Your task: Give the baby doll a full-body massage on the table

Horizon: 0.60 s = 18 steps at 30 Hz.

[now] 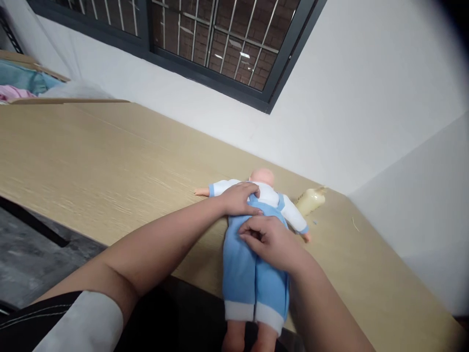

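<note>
Fingers of the right hand (269, 239) pinch the blue romper of the doll (254, 249), while the left hand (238, 198) presses flat on its chest.

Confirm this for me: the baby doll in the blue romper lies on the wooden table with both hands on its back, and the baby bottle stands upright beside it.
One detail is wrong. The baby bottle lies on its side, not upright, as the head view shows. The rest holds: the baby doll in the blue romper lies on the wooden table, with the left hand and right hand on its back.
</note>
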Each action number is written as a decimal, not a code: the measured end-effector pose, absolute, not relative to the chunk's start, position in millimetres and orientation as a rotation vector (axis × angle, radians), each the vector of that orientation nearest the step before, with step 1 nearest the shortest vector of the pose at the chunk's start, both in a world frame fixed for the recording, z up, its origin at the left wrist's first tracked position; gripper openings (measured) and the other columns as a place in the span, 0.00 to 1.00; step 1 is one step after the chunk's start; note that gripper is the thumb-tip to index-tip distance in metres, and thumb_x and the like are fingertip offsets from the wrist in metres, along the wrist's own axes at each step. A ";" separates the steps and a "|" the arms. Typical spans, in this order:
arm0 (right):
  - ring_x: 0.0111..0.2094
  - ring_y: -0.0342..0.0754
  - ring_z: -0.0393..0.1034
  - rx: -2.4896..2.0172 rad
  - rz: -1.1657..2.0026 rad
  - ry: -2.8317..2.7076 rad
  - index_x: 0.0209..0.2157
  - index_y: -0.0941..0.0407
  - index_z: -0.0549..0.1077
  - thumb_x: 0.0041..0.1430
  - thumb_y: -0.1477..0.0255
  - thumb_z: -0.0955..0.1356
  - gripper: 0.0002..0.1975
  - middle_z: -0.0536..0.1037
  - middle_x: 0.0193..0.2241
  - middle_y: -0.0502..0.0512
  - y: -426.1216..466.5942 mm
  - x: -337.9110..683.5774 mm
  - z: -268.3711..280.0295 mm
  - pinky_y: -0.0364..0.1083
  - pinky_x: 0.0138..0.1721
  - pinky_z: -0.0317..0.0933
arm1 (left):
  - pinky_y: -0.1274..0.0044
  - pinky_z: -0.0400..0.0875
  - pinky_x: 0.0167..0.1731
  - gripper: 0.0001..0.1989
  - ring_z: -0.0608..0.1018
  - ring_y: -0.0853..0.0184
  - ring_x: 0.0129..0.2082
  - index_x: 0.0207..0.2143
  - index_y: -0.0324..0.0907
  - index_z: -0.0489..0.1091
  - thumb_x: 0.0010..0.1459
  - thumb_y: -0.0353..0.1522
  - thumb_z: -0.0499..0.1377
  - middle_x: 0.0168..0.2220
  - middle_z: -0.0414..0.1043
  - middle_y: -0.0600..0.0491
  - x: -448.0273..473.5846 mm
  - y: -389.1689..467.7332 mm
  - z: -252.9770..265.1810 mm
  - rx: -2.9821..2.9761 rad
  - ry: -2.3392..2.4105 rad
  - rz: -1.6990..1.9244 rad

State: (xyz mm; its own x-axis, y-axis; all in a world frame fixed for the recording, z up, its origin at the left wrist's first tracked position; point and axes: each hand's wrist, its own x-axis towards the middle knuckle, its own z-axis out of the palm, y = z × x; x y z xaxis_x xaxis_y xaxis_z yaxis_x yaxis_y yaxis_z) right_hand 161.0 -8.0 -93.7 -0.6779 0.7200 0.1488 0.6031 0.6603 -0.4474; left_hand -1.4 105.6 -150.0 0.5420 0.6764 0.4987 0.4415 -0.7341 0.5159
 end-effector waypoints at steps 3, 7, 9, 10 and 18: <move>0.28 0.43 0.69 -1.210 0.623 -2.618 0.35 0.51 0.76 0.58 0.75 0.68 0.06 0.76 0.27 0.47 -4.9 167.0 -96.9 0.42 0.29 0.60 | 0.68 0.66 0.47 0.26 0.73 0.55 0.47 0.43 0.45 0.68 0.49 0.52 0.66 0.46 0.73 0.49 -2.7 105.4 -149.1 2.471 0.910 0.984; 0.30 0.44 0.69 -1.235 0.651 -2.677 0.37 0.50 0.76 0.53 0.78 0.69 0.11 0.77 0.30 0.48 -0.8 179.5 -98.2 0.42 0.30 0.61 | 0.68 0.65 0.47 0.26 0.73 0.55 0.48 0.43 0.45 0.68 0.50 0.53 0.65 0.48 0.72 0.50 -3.1 103.7 -148.2 2.474 0.905 0.978; 0.30 0.44 0.69 -1.210 0.640 -2.709 0.38 0.50 0.76 0.52 0.79 0.69 0.12 0.77 0.31 0.48 -1.6 182.3 -96.5 0.43 0.31 0.61 | 0.68 0.65 0.47 0.27 0.73 0.55 0.49 0.44 0.45 0.67 0.50 0.53 0.65 0.48 0.72 0.50 -3.1 102.8 -147.9 2.473 0.904 0.978; 0.30 0.44 0.68 -1.199 0.643 -2.722 0.38 0.50 0.76 0.52 0.79 0.70 0.13 0.77 0.31 0.48 -2.1 182.7 -95.6 0.43 0.31 0.62 | 0.68 0.65 0.47 0.27 0.73 0.55 0.49 0.44 0.45 0.67 0.50 0.52 0.65 0.48 0.72 0.50 -3.0 102.4 -147.6 2.471 0.904 0.977; 0.39 0.47 0.72 -1.200 0.616 -2.756 0.40 0.46 0.79 0.53 0.72 0.74 0.12 0.78 0.39 0.48 0.9 177.7 -98.5 0.46 0.40 0.65 | 0.67 0.65 0.47 0.27 0.72 0.53 0.51 0.45 0.45 0.67 0.50 0.53 0.65 0.50 0.72 0.49 -2.5 102.3 -146.8 2.468 0.927 0.960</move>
